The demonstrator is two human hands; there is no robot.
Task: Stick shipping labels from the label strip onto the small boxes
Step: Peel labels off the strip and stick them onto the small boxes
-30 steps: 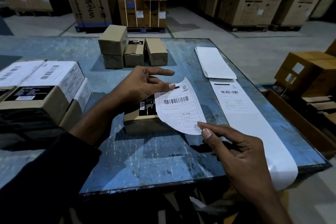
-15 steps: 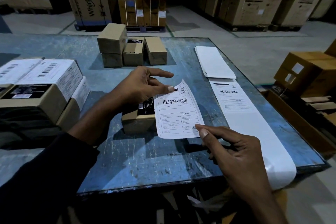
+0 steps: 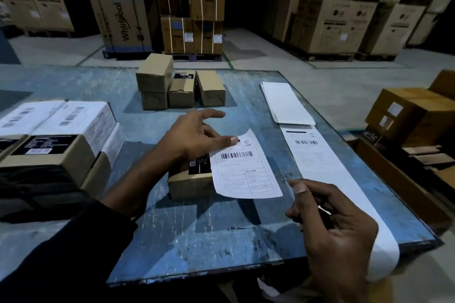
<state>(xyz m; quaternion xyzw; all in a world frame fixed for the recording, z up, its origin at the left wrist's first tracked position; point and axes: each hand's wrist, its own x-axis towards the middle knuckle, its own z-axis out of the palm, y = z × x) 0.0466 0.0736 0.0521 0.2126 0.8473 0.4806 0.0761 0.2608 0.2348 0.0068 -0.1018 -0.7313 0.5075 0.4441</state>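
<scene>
Pressing flat paper label (image 3: 242, 170) onto cardboard box (image 3: 189, 183), left hand (image 3: 194, 139).

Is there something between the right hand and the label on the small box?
Nothing visible. The right hand hangs just right of the label, over bare table. The left hand presses the label's top corner onto the box.
</scene>
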